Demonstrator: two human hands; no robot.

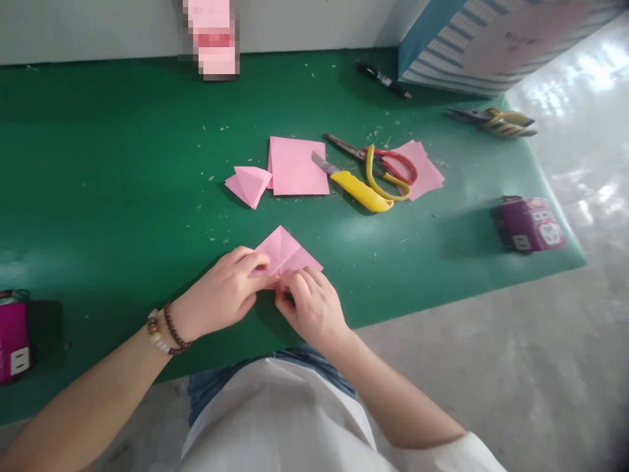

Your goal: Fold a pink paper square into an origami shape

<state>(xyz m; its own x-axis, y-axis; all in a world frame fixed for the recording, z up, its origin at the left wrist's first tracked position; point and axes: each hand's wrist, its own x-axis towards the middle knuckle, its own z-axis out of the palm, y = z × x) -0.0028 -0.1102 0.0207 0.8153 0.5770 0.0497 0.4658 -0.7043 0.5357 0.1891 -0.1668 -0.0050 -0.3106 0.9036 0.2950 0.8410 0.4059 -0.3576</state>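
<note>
A creased pink paper lies on the green table near its front edge, one corner pointing away from me. My left hand is closed on its left side, fingers bent over the paper. At the lower edge my right hand pinches the paper, its fingertips touching those of the left. Just beyond the hands rests a folded pink paper piece, touching a stack of square pink sheets. A yellow-handled knife lies with its blade over that stack.
Red-and-yellow scissors partly cover more pink sheets. Farther back are a pen, pliers and a striped box. Purple objects sit at the right and left of the green table.
</note>
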